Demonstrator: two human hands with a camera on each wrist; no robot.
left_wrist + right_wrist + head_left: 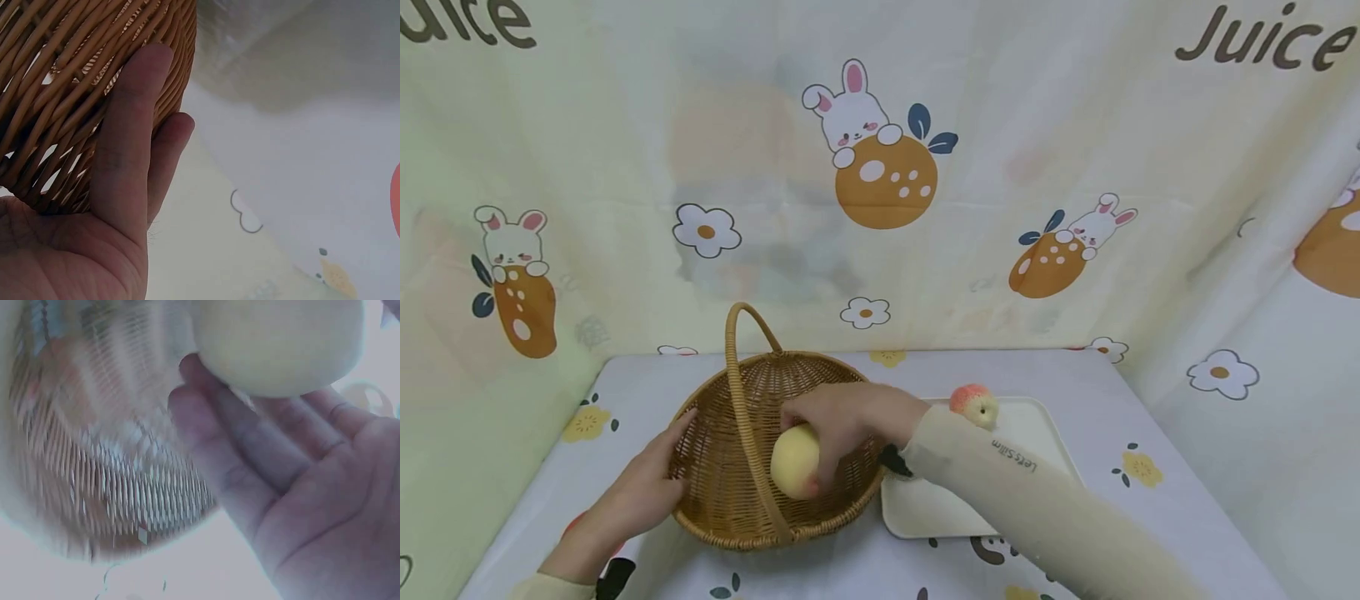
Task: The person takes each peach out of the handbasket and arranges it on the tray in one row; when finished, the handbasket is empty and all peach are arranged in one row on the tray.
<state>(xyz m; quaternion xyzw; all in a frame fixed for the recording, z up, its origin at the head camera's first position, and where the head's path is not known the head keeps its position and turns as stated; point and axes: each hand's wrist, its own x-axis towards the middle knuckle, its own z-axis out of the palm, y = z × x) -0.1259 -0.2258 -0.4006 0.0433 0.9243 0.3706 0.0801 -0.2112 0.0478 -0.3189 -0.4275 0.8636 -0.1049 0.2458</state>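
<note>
A pale yellow peach [795,463], with a reddish patch at its lower end, is held by my right hand [842,425] inside the wicker basket [711,467], beside its arched handle. In the right wrist view the pale peach [281,347] lies against the fingers, and the thumb is out of sight. My left hand [643,483] is at the basket's left side. Its straight fingers [128,137] rest along the outer wicker wall in the left wrist view.
A white tray [932,508] lies right of the basket, partly under my right forearm. A red and yellow peach [974,406] sits at its far side. A patterned cloth [1138,533] covers the table, and a printed curtain [985,275] hangs behind it.
</note>
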